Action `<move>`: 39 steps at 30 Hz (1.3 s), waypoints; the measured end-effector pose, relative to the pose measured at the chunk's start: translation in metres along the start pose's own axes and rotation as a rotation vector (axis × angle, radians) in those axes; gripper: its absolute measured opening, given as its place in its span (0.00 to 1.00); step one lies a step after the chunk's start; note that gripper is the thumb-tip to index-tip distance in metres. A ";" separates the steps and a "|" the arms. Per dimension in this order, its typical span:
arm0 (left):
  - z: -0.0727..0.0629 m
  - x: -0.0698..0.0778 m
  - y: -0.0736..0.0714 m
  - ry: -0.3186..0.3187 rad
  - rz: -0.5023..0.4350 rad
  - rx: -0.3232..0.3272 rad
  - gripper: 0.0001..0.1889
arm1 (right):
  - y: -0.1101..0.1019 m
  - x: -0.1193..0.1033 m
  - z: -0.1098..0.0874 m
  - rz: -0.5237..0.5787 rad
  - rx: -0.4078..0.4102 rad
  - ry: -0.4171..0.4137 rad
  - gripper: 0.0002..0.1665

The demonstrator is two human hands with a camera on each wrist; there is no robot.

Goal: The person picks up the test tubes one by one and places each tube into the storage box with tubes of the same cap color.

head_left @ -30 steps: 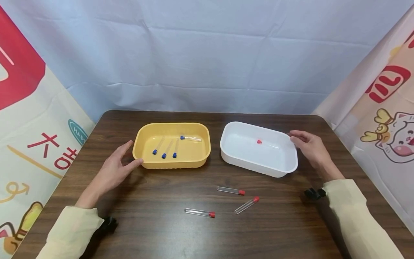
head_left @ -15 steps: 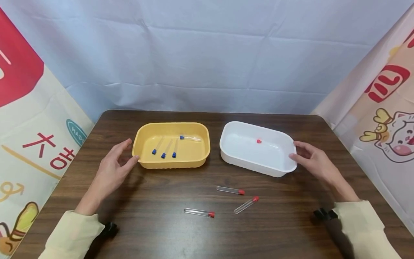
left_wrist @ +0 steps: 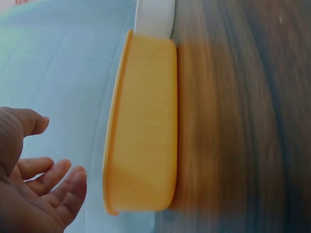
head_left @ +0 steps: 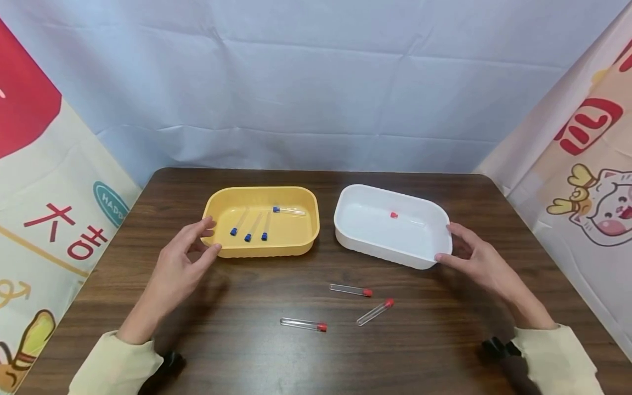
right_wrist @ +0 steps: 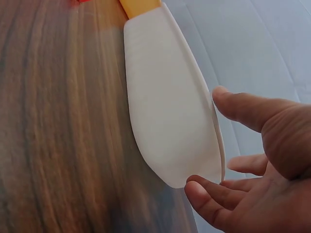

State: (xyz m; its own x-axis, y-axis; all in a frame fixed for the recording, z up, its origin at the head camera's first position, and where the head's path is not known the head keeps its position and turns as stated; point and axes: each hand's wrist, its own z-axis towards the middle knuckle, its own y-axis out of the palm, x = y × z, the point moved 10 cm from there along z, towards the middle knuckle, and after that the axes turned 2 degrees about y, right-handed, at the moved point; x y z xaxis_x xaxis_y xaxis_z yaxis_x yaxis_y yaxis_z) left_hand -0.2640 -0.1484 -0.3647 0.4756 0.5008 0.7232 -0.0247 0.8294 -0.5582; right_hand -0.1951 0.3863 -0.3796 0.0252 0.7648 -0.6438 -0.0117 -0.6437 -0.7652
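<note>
My left hand [head_left: 180, 263] hovers at the left end of the yellow tray [head_left: 269, 251], thumb and fingers spread and loosely bent. In the left wrist view that hand [left_wrist: 41, 170] stands apart from the tray's side wall [left_wrist: 143, 121], holding nothing. Around the right end of the white tray [head_left: 385, 253] lies my right hand [head_left: 481, 260]. The right wrist view has its thumb [right_wrist: 243, 104] right at the white rim and its relaxed fingers by the tray's end. Several blue-capped test tubes [head_left: 255, 226] lie in the yellow tray, and one red-capped tube [head_left: 395, 215] in the white one.
Three clear test tubes with red caps lie on the dark wooden table [head_left: 237, 351]: one left [head_left: 302, 324], one at the back [head_left: 350, 289], one slanted [head_left: 375, 312]. A pale cloth [head_left: 316, 99] hangs behind the table, with printed cloths at both sides.
My right hand has come nearer along the white tray's right end, its thumb now at the front corner. My left hand has shifted slightly over the yellow tray's left end. Tubes stay put.
</note>
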 end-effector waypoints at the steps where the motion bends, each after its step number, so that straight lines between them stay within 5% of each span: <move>1: -0.001 0.003 0.002 0.014 -0.005 -0.005 0.27 | 0.001 -0.001 -0.001 0.002 0.002 -0.007 0.51; 12: -0.017 0.043 0.039 0.229 -0.035 -0.079 0.30 | 0.002 -0.003 -0.005 -0.006 0.021 -0.040 0.54; 22: -0.035 0.057 0.086 0.202 0.022 -0.310 0.29 | 0.001 0.003 -0.002 -0.036 0.034 -0.027 0.56; 33: -0.056 0.082 0.119 0.266 0.116 -0.506 0.27 | 0.000 0.014 0.003 -0.002 0.039 -0.037 0.54; 39: -0.061 0.083 0.133 0.267 0.122 -0.581 0.25 | -0.001 0.015 0.006 0.018 0.031 -0.040 0.53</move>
State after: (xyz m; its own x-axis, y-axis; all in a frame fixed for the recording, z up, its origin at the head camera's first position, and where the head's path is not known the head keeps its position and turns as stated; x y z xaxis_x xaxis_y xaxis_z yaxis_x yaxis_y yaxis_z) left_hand -0.1739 -0.0115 -0.4039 0.7035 0.4420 0.5565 0.3517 0.4639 -0.8131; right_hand -0.2005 0.3987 -0.3882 -0.0156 0.7542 -0.6565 -0.0425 -0.6565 -0.7531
